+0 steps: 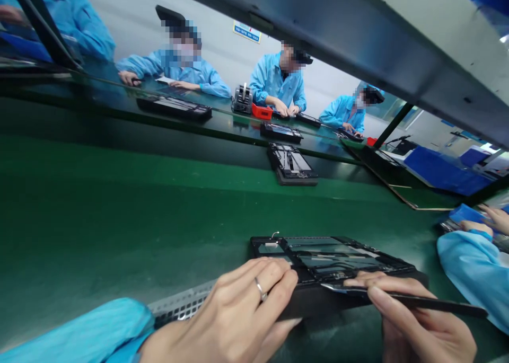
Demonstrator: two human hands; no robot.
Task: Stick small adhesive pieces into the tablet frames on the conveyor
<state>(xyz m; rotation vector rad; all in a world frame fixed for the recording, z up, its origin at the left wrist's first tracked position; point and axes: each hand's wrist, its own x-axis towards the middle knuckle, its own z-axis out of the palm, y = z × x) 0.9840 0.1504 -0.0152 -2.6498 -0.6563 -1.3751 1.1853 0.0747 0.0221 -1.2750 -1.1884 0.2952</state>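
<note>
An opened tablet-like device [338, 254] lies on a thick black block [318, 299], with grey panels and dark strips showing inside it. My left hand [234, 304], a ring on one finger, grips the near left edge, fingertips on top and thumb lower down. Between the thumb and fingers of my right hand [421, 310] is a pair of dark tweezers [429, 302]. Their pale metal tip points left, close to the near edge of the device; whether it touches cannot be made out. A small light cable end sticks up at the device's far left corner.
A perforated grey tray [183, 304] sits partly behind my left hand. Ahead, another opened device [292, 161] lies on the green bench [119, 204]. Several co-workers in blue sit opposite; a co-worker's sleeve [469, 267] is close on my right. A metal beam [318, 29] crosses overhead.
</note>
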